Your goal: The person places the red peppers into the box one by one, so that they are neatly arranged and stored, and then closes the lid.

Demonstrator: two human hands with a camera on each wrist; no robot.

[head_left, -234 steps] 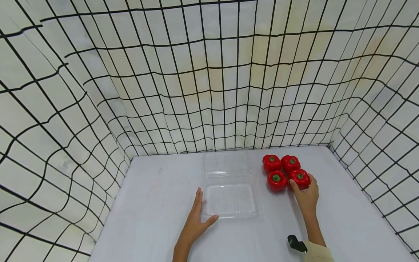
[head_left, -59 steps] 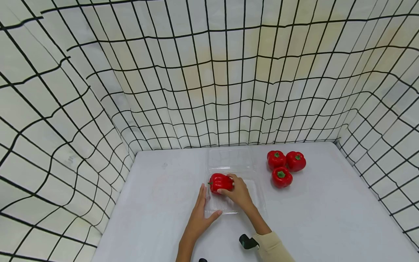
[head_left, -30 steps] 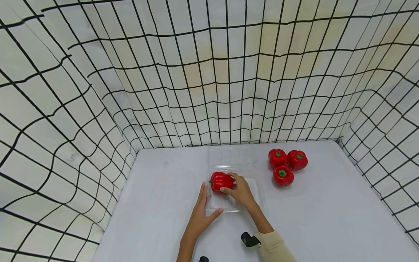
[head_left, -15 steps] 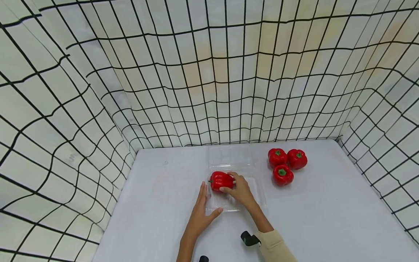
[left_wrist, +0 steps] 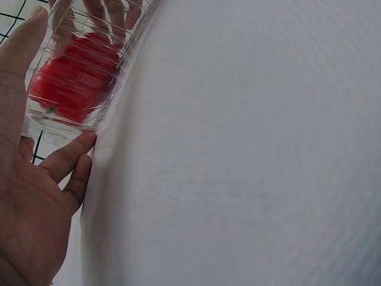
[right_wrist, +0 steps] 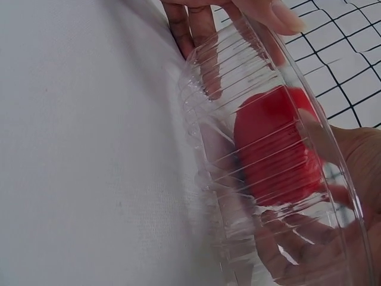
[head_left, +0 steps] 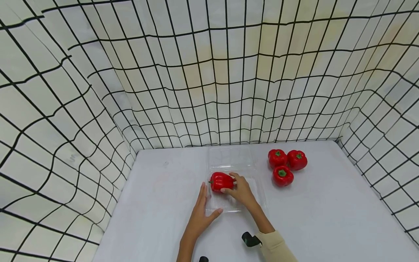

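A clear plastic clamshell container (head_left: 256, 193) lies unfolded on the white table, its lid (head_left: 230, 156) flat toward the back. Inside, at the left rear, a red bell pepper (head_left: 221, 182) rests on its side with the green stem pointing left. My right hand (head_left: 243, 192) holds this pepper between thumb and fingers at its right end. Along the container's left side stand the straight fingers of my left hand (head_left: 198, 215), its thumb spread to the front edge. Through the ribbed transparent wall, the pepper (right_wrist: 277, 143) shows in the right wrist view, the right hand's fingers partly behind it.
Three more red bell peppers (head_left: 283, 176) stand grouped on the table to the right of the container. Black netting (head_left: 229, 91) over white sheeting encloses the table at the back and sides. A black device (head_left: 250, 239) sits at the right sleeve.
Since the oldest frame, my right hand has carried one bell pepper from the group at right into the container's left rear. Over the last two seconds both hands stay nearly still.
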